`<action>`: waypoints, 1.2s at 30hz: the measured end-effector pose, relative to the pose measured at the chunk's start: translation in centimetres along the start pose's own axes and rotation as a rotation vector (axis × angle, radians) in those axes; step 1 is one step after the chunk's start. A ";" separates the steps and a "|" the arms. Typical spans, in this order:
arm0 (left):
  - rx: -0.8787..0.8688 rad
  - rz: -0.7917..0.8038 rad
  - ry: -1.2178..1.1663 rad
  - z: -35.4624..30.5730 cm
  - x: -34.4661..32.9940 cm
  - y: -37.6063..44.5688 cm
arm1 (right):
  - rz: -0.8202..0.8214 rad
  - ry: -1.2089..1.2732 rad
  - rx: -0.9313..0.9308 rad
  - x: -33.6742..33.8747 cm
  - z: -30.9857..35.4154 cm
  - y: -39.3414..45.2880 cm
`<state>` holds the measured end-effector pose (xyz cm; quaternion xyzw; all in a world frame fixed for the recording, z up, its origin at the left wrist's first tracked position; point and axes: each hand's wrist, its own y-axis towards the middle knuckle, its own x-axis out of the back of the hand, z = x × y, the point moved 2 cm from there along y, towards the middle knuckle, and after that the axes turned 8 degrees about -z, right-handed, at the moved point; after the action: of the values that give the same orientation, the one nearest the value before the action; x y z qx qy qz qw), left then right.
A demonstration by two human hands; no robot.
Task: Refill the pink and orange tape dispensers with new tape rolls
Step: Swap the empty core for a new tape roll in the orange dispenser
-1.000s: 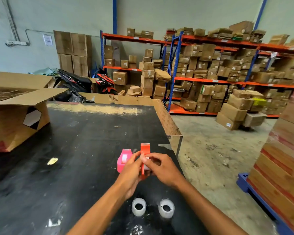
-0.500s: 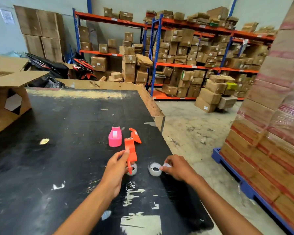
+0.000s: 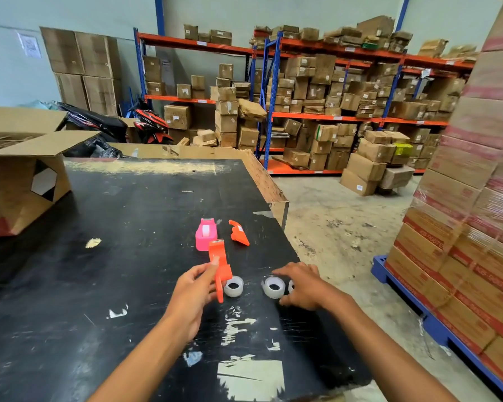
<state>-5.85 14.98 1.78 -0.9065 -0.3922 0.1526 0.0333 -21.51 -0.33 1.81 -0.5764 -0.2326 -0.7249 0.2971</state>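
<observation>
The pink tape dispenser (image 3: 206, 235) stands upright on the black table (image 3: 114, 256). My left hand (image 3: 193, 291) is shut on one half of the orange dispenser (image 3: 220, 266), held upright just above the table. The other orange half (image 3: 238, 232) lies flat to the right of the pink dispenser. A clear tape roll (image 3: 233, 286) lies beside my left hand. A second roll (image 3: 273, 287) lies between the thumb and forefinger of my right hand (image 3: 305, 285). That hand curls over a third roll (image 3: 291, 285), mostly hidden under its fingers.
An open cardboard box (image 3: 18, 181) sits on the table's far left. The table's right edge (image 3: 285, 216) drops to a concrete floor. A wrapped stack of cartons on a blue pallet (image 3: 462, 242) stands close on the right. Shelves of boxes (image 3: 331, 97) fill the back.
The orange dispenser has come apart: one half now lies on the table, the other stays in my left hand. My right hand left the dispenser and moved down onto the tape rolls.
</observation>
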 end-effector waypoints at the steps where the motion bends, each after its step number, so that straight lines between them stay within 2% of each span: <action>1: 0.009 0.007 0.000 0.0 -0.1 0.0 | 0.011 -0.012 0.038 -0.2 0.6 0.0; 5: 0.052 0.039 0.005 -0.4 -0.5 0.5 | -0.079 0.093 0.066 -0.8 1.4 1.1; 9: 0.045 0.035 0.034 -1.1 -0.8 1.6 | -0.151 0.817 -0.039 0.6 2.5 2.1; 12: 0.027 0.045 0.041 -1.7 -1.2 2.7 | -0.072 1.111 0.038 2.4 3.6 2.6; 16: -0.006 0.077 0.064 -2.1 -1.8 4.2 | -0.016 1.172 0.120 3.3 4.1 3.8; 23: -0.048 0.100 0.055 -3.0 -2.9 7.3 | 0.020 1.324 0.108 3.4 3.1 7.7; 30: -0.144 0.000 0.029 -3.2 -3.0 10.0 | 0.089 1.427 0.138 2.5 3.8 11.5; 36: -0.164 -0.060 -0.024 -3.1 -3.4 11.5 | 0.071 1.390 0.289 2.2 5.3 13.3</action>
<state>0.98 4.76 3.45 -0.8921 -0.4308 0.1298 -0.0410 -8.90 -6.58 5.13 0.0575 -0.0640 -0.8767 0.4734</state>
